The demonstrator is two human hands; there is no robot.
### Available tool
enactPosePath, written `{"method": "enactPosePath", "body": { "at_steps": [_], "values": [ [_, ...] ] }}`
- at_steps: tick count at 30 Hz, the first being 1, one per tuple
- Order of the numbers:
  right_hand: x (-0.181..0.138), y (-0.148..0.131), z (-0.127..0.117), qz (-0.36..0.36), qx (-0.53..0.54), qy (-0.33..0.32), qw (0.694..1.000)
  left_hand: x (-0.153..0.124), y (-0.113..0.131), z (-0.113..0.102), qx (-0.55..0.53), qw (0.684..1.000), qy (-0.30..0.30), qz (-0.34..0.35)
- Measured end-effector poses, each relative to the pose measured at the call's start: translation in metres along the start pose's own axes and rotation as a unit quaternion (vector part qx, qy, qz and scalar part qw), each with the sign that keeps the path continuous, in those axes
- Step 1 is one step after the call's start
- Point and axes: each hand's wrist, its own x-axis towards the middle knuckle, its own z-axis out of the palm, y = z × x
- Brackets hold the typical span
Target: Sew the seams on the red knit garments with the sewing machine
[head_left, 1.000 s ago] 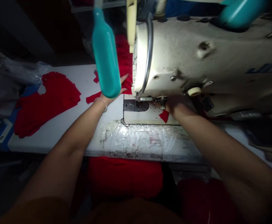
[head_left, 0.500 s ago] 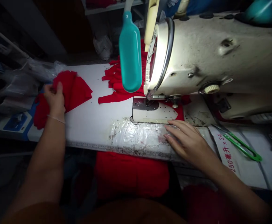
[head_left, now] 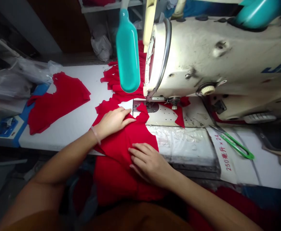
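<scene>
Both lay flat, fingers open, no grip: left hand [head_left: 112,122], right hand [head_left: 150,162] on red panel [head_left: 123,144] at sewing machine [head_left: 203,54]; second panel [head_left: 58,102] unhandled.

White sewing table [head_left: 58,128] — red fabric pieces [head_left: 58,102], green snips [head_left: 232,140].

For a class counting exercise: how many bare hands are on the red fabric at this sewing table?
2: the left hand on the red fabric, beside the metal needle plate; the right hand on it nearer the person, by the table's edge.
</scene>
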Motion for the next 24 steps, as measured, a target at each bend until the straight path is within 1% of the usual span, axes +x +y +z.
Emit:
{"method": "enactPosePath", "body": {
  "at_steps": [2,3,4,5,7,8,9,10,11,12,13,14,15,16,17,18,20,21,22,24],
  "values": [
    [-0.006,-0.001,0.004,-0.013,0.043,-0.005,0.999,0.017,-0.009,-0.004,0.080,0.994,0.019,-0.078],
    [-0.008,-0.001,0.005,-0.018,0.058,-0.004,0.998,0.025,-0.012,-0.006,0.091,0.991,0.039,-0.091],
    [-0.009,-0.002,0.006,-0.020,0.067,-0.004,0.998,0.031,-0.012,-0.006,0.079,0.991,0.063,-0.084],
    [-0.009,-0.002,0.007,-0.021,0.074,-0.005,0.997,0.037,-0.011,-0.005,0.047,0.994,0.081,-0.059],
    [-0.008,-0.003,0.009,-0.029,0.085,-0.004,0.996,0.045,-0.005,0.001,-0.035,0.997,0.074,0.014],
    [-0.007,-0.003,0.009,-0.032,0.090,0.006,0.995,0.046,-0.002,0.004,-0.064,0.995,0.065,0.037],
    [-0.007,-0.003,0.008,-0.025,0.091,0.029,0.995,0.046,0.001,0.006,-0.085,0.993,0.064,0.042],
    [-0.006,-0.001,0.007,-0.001,0.085,0.068,0.994,0.043,0.004,0.006,-0.106,0.991,0.077,0.031],
    [-0.005,0.001,0.005,0.042,0.068,0.119,0.990,0.038,0.006,0.003,-0.136,0.986,0.089,0.023],
    [-0.005,0.005,0.003,0.099,0.040,0.166,0.980,0.030,0.007,-0.003,-0.178,0.980,0.084,0.031],
    [-0.004,0.009,0.001,0.153,0.005,0.197,0.968,0.021,0.007,-0.011,-0.233,0.969,0.057,0.054],
    [-0.004,0.014,0.000,0.191,-0.029,0.204,0.960,0.011,0.008,-0.019,-0.286,0.952,-0.021,0.109],
    [-0.003,0.020,-0.002,0.202,-0.057,0.190,0.959,0.001,0.010,-0.026,-0.317,0.927,-0.109,0.168],
    [-0.001,0.025,-0.002,0.184,-0.076,0.164,0.966,-0.007,0.012,-0.030,-0.330,0.905,-0.174,0.205],
    [0.001,0.029,-0.003,0.147,-0.080,0.134,0.977,-0.014,0.015,-0.032,-0.327,0.902,-0.191,0.207],
    [0.003,0.033,-0.004,0.103,-0.072,0.110,0.986,-0.019,0.018,-0.030,-0.309,0.913,-0.181,0.194],
    [0.008,0.033,-0.008,0.031,-0.019,0.087,0.996,-0.024,0.025,-0.018,-0.238,0.952,-0.118,0.150],
    [0.010,0.030,-0.013,0.010,0.022,0.073,0.997,-0.025,0.027,-0.011,-0.190,0.967,-0.094,0.138],
    [0.010,0.024,-0.020,-0.003,0.068,0.050,0.996,-0.026,0.029,-0.004,-0.142,0.977,-0.087,0.135],
    [0.002,0.008,-0.041,-0.014,0.148,-0.017,0.989,-0.028,0.027,0.004,-0.063,0.982,-0.116,0.136]
  ]
}}
